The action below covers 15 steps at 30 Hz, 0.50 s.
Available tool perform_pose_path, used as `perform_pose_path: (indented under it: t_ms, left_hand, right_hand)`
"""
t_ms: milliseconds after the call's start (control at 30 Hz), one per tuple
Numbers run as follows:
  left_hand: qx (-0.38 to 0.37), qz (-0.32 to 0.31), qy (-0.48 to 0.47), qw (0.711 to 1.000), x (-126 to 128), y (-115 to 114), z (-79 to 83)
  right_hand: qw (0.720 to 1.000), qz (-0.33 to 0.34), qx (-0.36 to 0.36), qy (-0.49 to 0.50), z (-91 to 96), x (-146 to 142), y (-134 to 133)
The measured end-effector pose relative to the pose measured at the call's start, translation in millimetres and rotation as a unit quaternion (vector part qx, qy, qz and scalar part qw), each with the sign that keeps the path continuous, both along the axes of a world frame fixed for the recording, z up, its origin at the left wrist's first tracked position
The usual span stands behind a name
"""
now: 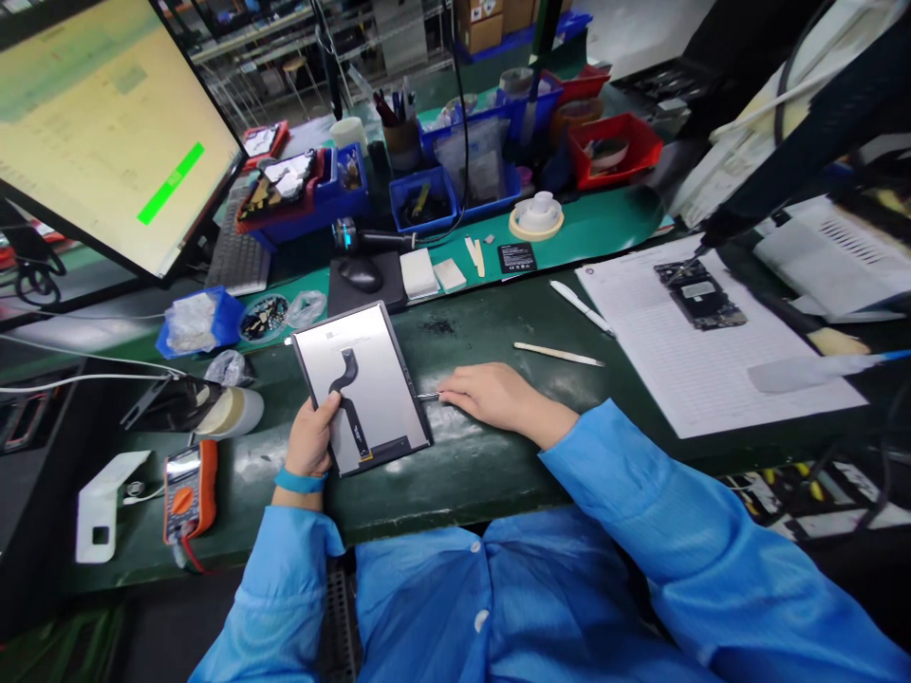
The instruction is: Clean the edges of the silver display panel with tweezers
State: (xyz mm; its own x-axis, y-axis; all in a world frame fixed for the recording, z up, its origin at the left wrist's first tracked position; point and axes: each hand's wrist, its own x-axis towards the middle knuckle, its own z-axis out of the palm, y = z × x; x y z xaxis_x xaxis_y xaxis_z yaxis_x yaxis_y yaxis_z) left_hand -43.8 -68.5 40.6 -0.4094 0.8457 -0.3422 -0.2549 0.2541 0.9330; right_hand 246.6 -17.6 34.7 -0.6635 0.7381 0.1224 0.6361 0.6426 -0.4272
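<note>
Silver panel (395,389) steadied by two hands on green bench (470,489)

Your left hand (311,438) is holding the panel at its near left edge, the thumb pressing onto the face beside a black ribbon (354,429). Your right hand (491,394) is pinching a thin metal tool (430,396), its fingers drawn narrow, and the tool is pointing left at the panel's right edge. You are keeping the panel left of centre, on the near side of the bench; whether it is resting flat or hanging slightly above, I cannot tell.

Dark crumbs (439,326) are lying just beyond the panel's right side. A wooden stick (559,355) is lying on the far side of your right hand, and a white pen (580,307) is lying farther out, beside lined paper (661,379). On the paper's far part, a circuit board (701,294) is resting.

To your left, an orange multimeter (191,491) is lying near a white bracket (106,507). Farther off, a mouse (360,275) is sitting on a dark mat (382,292), and a monitor (92,104) is showing a green bar (171,183) at far left.
</note>
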Motion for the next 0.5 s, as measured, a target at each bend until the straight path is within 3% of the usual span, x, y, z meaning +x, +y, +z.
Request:
perform_pose_path:
  t_ms: [133,333,500]
  left_hand:
    - [-0.004,0.003,0.0,1.0,0.0,0.1,-0.1]
    - [-0.001,-0.008,0.003,1.0,0.2,-1.0,0.9]
    - [0.0,-0.009,0.002,1.0,0.1,-0.1,0.7]
  right_hand:
    - [1.0,-0.003,-0.024,0.017,0.1,-0.2,-0.4]
    - [1.0,0.003,0.005,0.004,-1.8,0.7,-0.1]
    - [0.999,-0.005,-0.032,0.031,-1.1,0.1,-1.0]
